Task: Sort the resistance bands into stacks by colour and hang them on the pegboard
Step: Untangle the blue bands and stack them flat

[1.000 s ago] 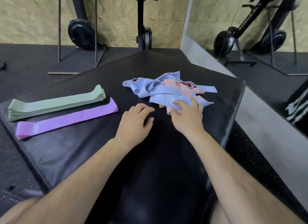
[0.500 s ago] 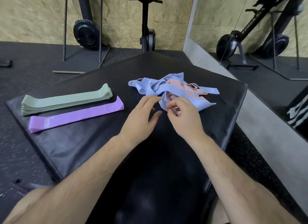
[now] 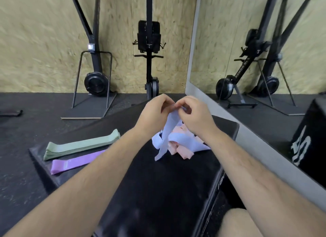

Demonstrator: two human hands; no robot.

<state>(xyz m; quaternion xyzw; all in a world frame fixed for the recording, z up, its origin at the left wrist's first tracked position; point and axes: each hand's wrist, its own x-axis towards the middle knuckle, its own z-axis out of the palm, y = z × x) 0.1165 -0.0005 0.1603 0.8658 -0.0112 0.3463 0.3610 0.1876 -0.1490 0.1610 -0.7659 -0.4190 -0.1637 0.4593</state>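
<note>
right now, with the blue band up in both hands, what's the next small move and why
Probably lift the blue band clear and lay it flat beside the purple band. The left hand and right hand pinch its top, its tail hangs down beside the pile, and only the green stack and purple band lie sorted.

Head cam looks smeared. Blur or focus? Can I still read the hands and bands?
Head view: motion blur streaks the chipboard wall; the left hand and right hand are soft but plainly pinch the blue band; the green stack and purple band read clearly; edges bow from the wide lens; no glare.
</note>
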